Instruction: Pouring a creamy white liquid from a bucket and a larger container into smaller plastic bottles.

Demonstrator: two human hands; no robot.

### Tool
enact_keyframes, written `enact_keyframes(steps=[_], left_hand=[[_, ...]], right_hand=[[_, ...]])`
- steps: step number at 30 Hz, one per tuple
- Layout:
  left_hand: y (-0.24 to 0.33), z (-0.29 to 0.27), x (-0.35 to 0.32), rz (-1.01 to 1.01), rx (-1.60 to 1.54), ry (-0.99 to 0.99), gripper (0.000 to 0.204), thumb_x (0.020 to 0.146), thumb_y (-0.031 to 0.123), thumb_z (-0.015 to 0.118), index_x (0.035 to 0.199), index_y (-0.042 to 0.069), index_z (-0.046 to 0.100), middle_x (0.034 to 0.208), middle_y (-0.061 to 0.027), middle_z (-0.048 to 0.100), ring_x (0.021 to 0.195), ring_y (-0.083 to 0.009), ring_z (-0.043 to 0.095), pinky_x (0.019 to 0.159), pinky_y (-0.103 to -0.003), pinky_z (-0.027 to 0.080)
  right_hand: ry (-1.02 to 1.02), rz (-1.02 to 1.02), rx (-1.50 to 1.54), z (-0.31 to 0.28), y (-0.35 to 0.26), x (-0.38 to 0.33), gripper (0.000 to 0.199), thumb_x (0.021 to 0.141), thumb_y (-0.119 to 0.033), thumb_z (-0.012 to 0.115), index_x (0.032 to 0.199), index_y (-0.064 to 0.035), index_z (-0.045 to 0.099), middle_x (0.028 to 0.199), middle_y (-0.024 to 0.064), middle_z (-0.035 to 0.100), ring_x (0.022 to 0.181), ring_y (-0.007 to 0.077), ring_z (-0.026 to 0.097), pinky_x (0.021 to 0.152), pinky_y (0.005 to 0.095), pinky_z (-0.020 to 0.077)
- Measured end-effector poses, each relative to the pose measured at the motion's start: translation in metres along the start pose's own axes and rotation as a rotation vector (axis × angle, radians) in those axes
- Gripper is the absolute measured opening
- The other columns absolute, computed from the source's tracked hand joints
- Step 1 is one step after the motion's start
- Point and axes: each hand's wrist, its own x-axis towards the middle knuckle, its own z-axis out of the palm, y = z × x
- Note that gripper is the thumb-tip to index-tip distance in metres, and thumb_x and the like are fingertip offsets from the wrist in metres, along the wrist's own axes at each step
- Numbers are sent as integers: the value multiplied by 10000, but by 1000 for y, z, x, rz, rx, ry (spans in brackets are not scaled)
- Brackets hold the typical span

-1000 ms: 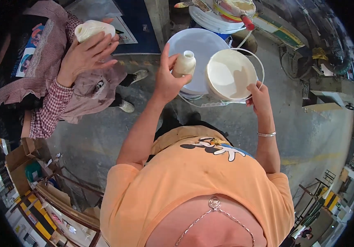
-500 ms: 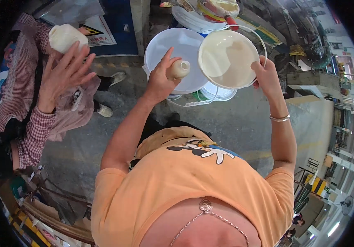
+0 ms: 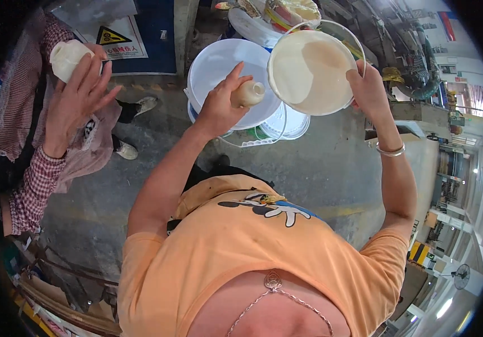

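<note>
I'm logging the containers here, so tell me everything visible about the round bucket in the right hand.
The bucket is round, off-white and plastic-looking, its open mouth facing the camera. A thin handle arcs beyond its far rim. Inside, a tan patch could be liquid or shadow. The right hand grips the rim's right side; whether the bucket touches the large tub behind is unclear.

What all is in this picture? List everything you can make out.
Held bottle: one, cream, in left hand
Held bucket: one, off-white, in right hand
Large tub: one, white, beyond left hand
Smaller container: one, white, partly behind large tub
Co-worker's bottle: one, whitish, by co-worker's hand, left
Warning sign: one, white and yellow, upper left
Fan: one, grey, lower right
Floor: one, grey, centre
Background clutter: uncounted, mixed colours, right
T-shirt: one, orange, lower centre
Left hand: one, bare, centre
Right hand: one, bare, right of centre
</note>
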Motion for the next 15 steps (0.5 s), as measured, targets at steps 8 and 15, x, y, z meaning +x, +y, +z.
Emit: enact_keyframes(steps=[8,15], left_hand=[[11,-2,0,40,33,-21,954,764,30,741,1518,79,158,1327,-119,576,1242,-320,512,1074,-403,398],[14,-7,-1,35,16,-29,945,773,34,735,1514,53,150,1350,-111,558,1258,-307,496,1084,-394,389]], right_hand=[[21,-54,-27,-10,-7,-3,223,867,-157,484,773,36,542,584,69,568,445,134,555,384,290,451],[30,-47,-25,-15,-22,-9,224,872,-157,484,785,40,546,583,65,565,440,128,549,387,289,447]])
